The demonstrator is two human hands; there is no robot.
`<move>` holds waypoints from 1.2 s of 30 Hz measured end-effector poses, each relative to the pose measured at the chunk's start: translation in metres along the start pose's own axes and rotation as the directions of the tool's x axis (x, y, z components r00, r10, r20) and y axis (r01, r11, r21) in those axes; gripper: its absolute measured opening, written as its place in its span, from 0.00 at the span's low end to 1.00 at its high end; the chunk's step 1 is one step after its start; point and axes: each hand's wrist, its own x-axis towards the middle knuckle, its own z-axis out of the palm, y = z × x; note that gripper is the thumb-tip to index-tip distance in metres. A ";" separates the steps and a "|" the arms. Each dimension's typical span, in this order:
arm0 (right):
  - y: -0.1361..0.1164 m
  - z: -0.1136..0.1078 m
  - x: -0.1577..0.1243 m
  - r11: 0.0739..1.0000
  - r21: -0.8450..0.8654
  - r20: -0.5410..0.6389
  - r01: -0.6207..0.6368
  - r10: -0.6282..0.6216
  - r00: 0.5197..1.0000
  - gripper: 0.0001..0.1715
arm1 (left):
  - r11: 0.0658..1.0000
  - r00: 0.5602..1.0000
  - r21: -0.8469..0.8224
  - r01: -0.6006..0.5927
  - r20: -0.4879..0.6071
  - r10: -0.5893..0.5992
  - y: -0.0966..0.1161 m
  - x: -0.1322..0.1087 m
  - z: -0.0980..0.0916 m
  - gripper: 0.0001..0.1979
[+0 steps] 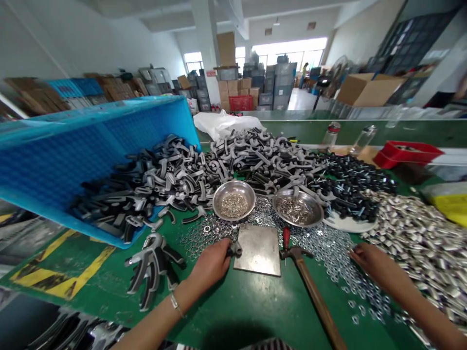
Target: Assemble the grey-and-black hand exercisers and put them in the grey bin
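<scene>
My left hand point(212, 265) is closed around a grey-and-black handle part point(236, 249), whose grey end sticks out over the left edge of a flat metal plate point(260, 250). Over on the right, my right hand point(369, 258) has its fingers pinched together between the loose metal nuts point(333, 255) and the heap of silvery metal cylinders point(430, 243). What it pinches, if anything, is too small to make out. A hammer point(310, 287) with a wooden handle lies right of the plate, beside a red-handled screwdriver point(286, 237).
Two steel bowls of small metal parts, a left bowl point(216, 209) and a right bowl point(319, 218), stand behind the plate. Grey-and-black handles point(255, 155) pile up beyond and fill a tipped blue crate point(153, 116). Assembled spring tools point(155, 262) lie left; black screw knobs point(357, 177) are heaped right.
</scene>
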 end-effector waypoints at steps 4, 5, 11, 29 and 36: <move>0.005 -0.002 0.011 1.000 0.000 0.076 0.025 -0.025 0.997 0.16 | 0.975 0.998 0.213 -0.065 -0.002 0.067 0.007 0.013 0.011 0.16; 0.003 -0.004 0.010 1.000 0.016 0.046 0.021 -0.022 0.999 0.17 | 0.977 0.998 0.206 -0.053 -0.026 0.060 0.012 0.022 0.009 0.14; -0.067 -0.015 -0.024 0.830 0.538 0.074 -0.148 0.128 0.989 0.27 | 0.941 0.966 0.223 -0.255 0.008 0.260 0.060 0.102 0.013 0.09; -0.208 0.040 -0.060 -0.074 0.911 0.374 -0.407 -0.272 0.887 0.16 | 0.940 0.982 0.287 -0.185 0.012 0.190 0.062 0.147 0.042 0.12; -0.219 0.048 -0.062 -0.064 0.915 0.360 -0.398 -0.318 0.877 0.12 | 0.947 0.987 0.286 -0.145 -0.019 0.157 0.065 0.137 0.035 0.12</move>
